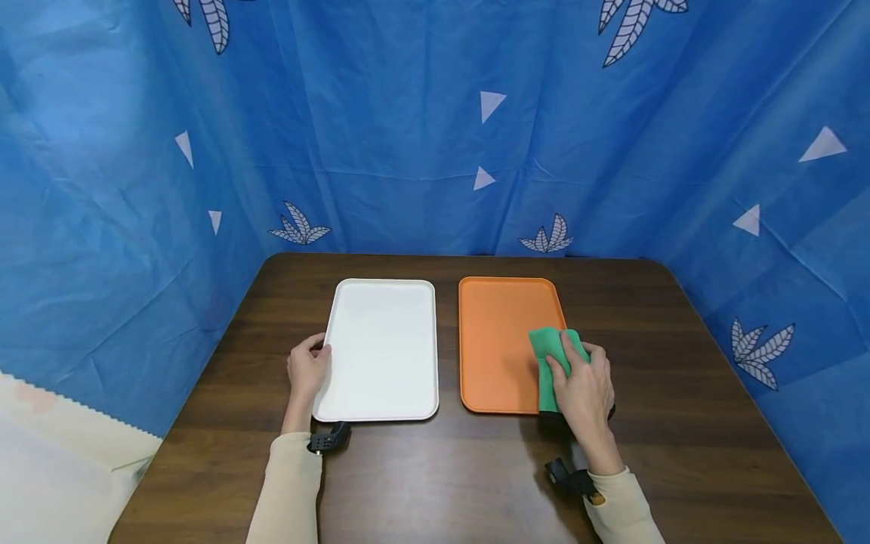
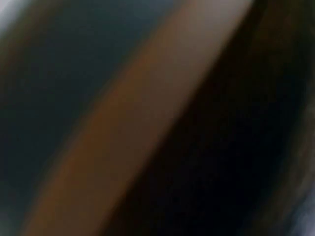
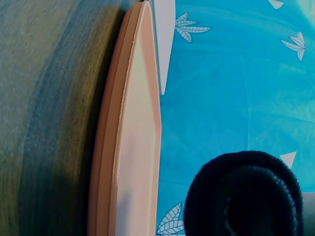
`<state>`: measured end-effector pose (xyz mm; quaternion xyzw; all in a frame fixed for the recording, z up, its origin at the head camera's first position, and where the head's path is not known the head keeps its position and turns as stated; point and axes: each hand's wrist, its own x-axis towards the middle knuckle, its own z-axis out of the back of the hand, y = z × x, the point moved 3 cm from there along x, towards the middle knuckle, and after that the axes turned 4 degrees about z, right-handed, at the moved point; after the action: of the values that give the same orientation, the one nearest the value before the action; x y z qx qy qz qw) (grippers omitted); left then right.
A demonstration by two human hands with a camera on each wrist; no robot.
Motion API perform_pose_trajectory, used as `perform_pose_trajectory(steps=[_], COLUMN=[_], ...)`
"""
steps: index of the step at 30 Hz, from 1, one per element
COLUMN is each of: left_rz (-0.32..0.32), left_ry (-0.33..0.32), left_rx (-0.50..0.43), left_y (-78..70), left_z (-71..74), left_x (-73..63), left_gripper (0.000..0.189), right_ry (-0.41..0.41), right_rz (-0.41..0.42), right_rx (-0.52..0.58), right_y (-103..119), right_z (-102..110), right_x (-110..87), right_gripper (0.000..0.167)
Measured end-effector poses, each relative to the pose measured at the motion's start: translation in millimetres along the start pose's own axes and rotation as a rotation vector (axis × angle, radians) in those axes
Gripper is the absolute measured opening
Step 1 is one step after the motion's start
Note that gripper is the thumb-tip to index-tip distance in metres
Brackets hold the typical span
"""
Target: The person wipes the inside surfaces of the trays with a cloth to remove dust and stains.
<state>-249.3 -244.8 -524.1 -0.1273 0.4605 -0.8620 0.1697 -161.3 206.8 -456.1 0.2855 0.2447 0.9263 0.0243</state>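
Observation:
At the right side of the orange tray (image 1: 504, 332), my right hand (image 1: 586, 385) grips a folded green cloth (image 1: 547, 351) with a black lower edge. The cloth overlaps the tray's right rim in the head view. In the right wrist view its dark rolled edge (image 3: 206, 191) shows beside the tray, with the fingers out of sight. My left hand (image 1: 309, 366) holds the left rim of the white tray (image 1: 382, 347), thumb at the edge and fingers bent beside it. The left wrist view is too dark and blurred to make out the hand.
Both trays lie side by side on a dark wooden table (image 1: 435, 483), with a narrow strip of wood between them. A blue curtain (image 1: 408, 136) with leaf and triangle prints encloses the back and sides. Each wrist carries a black strap with a small camera.

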Motion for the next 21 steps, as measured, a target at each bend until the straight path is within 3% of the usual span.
perform_pose_trajectory(steps=[5,11,21], left_rz=[0.021,0.029,-0.031], left_ry=[0.016,0.015,-0.042], left_rx=[-0.131,-0.22,-0.234], left_y=[-2.5,-4.1,-13.0], left_z=[-3.6,-9.2,-14.0], left_x=[0.2,-1.0,-4.0], left_gripper=[0.032,0.034,0.032], right_ry=[-0.008,-0.007,-0.011], right_rz=[0.003,0.0,0.001], right_rx=[0.001,-0.001,0.018], right_y=[0.5,1.1,1.5], right_z=[0.7,0.9,0.7], right_x=[0.6,0.9,1.9], right_gripper=[0.05,0.049,0.052])
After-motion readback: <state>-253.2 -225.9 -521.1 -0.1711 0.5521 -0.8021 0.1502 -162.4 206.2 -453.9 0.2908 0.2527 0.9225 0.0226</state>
